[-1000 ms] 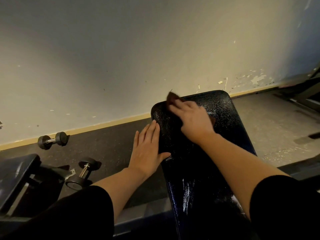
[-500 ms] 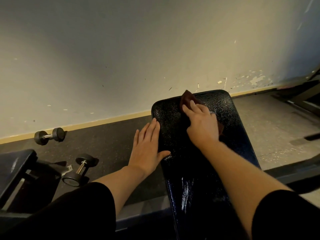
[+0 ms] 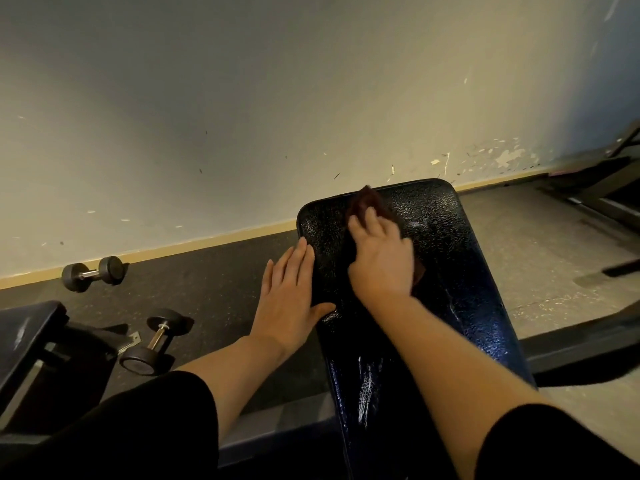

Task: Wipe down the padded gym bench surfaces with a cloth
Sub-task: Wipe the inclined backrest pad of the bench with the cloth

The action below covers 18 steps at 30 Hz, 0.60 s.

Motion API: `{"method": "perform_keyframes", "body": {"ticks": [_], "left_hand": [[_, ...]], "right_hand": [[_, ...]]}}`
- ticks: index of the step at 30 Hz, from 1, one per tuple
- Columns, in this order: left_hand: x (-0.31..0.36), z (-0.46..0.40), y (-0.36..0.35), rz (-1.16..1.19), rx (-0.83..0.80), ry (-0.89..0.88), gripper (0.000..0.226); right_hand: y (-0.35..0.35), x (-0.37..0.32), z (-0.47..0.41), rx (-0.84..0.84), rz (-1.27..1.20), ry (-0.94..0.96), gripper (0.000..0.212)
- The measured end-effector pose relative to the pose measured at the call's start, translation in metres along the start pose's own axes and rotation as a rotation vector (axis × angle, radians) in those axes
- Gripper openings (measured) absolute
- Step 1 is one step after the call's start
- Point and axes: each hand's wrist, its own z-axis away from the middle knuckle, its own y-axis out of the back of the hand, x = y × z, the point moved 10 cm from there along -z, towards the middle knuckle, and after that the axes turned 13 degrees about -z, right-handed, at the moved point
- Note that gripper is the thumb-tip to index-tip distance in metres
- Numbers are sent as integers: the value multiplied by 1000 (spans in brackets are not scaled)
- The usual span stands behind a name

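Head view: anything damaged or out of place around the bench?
Wall paint is chipped and flaking low down, just behind the bench pad. Two dumbbells lie loose on the floor left of it. Pad looks intact, with pale streaks.

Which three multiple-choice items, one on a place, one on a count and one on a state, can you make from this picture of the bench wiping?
1. Where does the dark brown cloth lie?
A. on the floor
B. on the far end of the black padded bench
C. on a dumbbell

2. How many small black dumbbells lie on the dark floor?
A. two
B. four
C. none

3. How is the left hand?
A. clenched in a fist
B. holding a dumbbell
C. flat, fingers straight, on the bench's left edge

Key: 1 B, the right hand presses it on the pad near the wall. 2 A, one by the wall, one nearer. 3 C, the palm rests open there.
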Motion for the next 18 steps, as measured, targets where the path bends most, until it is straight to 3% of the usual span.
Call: {"method": "perform_keyframes", "body": {"ticks": [4, 6, 9, 11, 13, 15, 17, 18], "left_hand": [[23, 1, 26, -90, 172, -205, 88], [41, -1, 34, -109, 207, -339, 86], [71, -15, 32, -206, 127, -471, 95], [87, -28, 26, -260, 46, -505, 105], [93, -42, 18, -278, -34, -465, 113], [90, -48, 10, -292, -104, -420, 116], [90, -47, 6, -285, -135, -416, 113], [90, -47, 5, -291, -145, -419, 112]], "right_hand": [[-4, -17, 12, -131, 51, 324, 69], [16, 30, -6, -125, 125, 243, 70], [45, 114, -23, -74, 63, -136, 72], [43, 112, -20, -31, 17, -198, 71], [29, 81, -8, -35, -25, -115, 71], [13, 52, 12, -81, -30, 85, 74], [16, 63, 17, -125, 35, 193, 75], [24, 82, 9, -115, 56, 155, 75]]}}
